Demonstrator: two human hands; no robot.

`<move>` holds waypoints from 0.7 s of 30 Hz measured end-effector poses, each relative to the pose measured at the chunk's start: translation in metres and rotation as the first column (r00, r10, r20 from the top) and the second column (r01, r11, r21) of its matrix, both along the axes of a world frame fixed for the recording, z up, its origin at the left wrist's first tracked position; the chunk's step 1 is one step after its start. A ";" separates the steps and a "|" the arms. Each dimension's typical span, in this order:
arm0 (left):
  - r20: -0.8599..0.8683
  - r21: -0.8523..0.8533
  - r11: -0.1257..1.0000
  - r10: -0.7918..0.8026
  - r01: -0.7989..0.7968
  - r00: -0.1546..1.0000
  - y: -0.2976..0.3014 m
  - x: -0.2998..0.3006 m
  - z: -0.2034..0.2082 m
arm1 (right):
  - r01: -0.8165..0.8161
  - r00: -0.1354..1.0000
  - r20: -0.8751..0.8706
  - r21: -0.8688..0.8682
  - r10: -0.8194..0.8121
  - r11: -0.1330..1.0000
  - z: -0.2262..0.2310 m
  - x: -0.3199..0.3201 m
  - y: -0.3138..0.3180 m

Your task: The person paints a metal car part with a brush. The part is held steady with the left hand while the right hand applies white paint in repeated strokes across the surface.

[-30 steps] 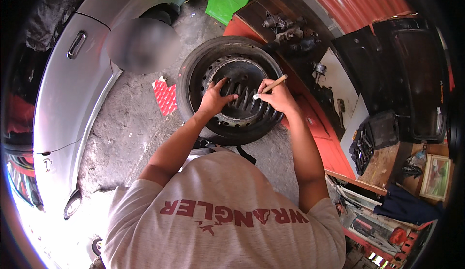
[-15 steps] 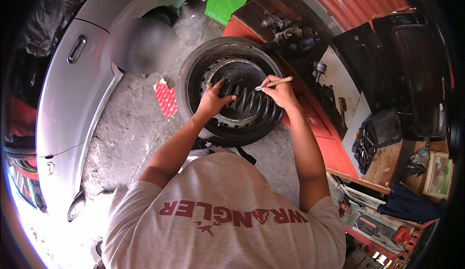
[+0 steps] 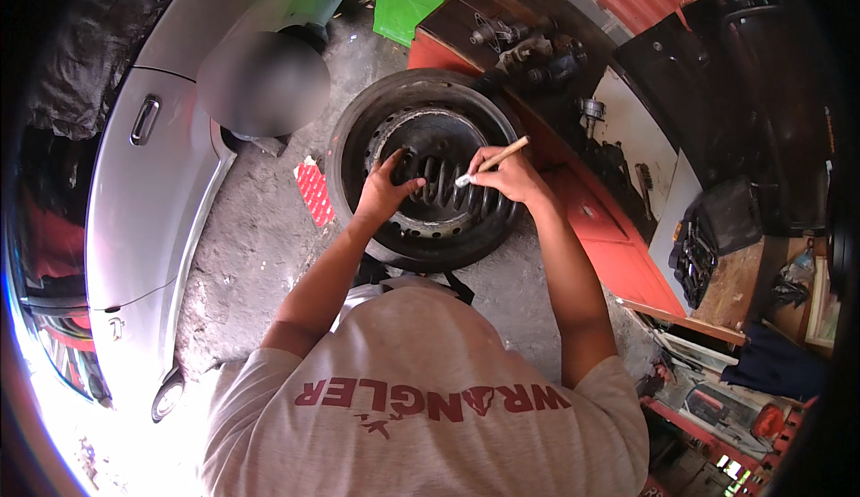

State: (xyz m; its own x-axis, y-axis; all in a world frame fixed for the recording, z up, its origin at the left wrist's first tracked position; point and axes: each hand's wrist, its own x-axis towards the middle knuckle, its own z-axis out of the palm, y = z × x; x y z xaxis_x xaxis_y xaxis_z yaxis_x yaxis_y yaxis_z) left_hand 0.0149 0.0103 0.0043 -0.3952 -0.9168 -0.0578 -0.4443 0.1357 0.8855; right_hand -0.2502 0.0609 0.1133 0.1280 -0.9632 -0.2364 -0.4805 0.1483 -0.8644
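Grey floor (image 3: 242, 264) | spring (image 3: 445, 184) on wheel (image 3: 439, 125) | silver car (image 3: 148, 192) left | red cabinet (image 3: 596, 228) right

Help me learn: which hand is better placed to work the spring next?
Probably the right hand: it holds the wooden-handled tool, tip by the spring; the left hand is at its left end.

The left grip (image 3: 380, 194) holds one end of a spring (image 3: 445, 182), which lies over a wheel (image 3: 350, 134). The right grip (image 3: 511, 176) holds a tool (image 3: 513, 147) near this spring. Metal parts (image 3: 528, 53) lie on the worktop (image 3: 457, 9).
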 end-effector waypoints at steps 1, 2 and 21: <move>-0.022 -0.010 1.000 0.003 -0.004 1.000 0.000 0.000 -0.002 | 0.024 0.999 0.021 -0.016 -0.024 1.000 -0.004 -0.002 -0.001; -0.012 -0.004 1.000 0.003 -0.003 1.000 0.000 -0.001 0.000 | 0.053 0.985 -0.155 -0.181 -0.081 0.982 -0.011 -0.006 -0.004; -0.011 0.025 0.999 0.024 -0.024 1.000 -0.001 0.002 -0.005 | 0.098 0.991 -0.058 -0.255 -0.117 0.962 -0.032 -0.013 -0.001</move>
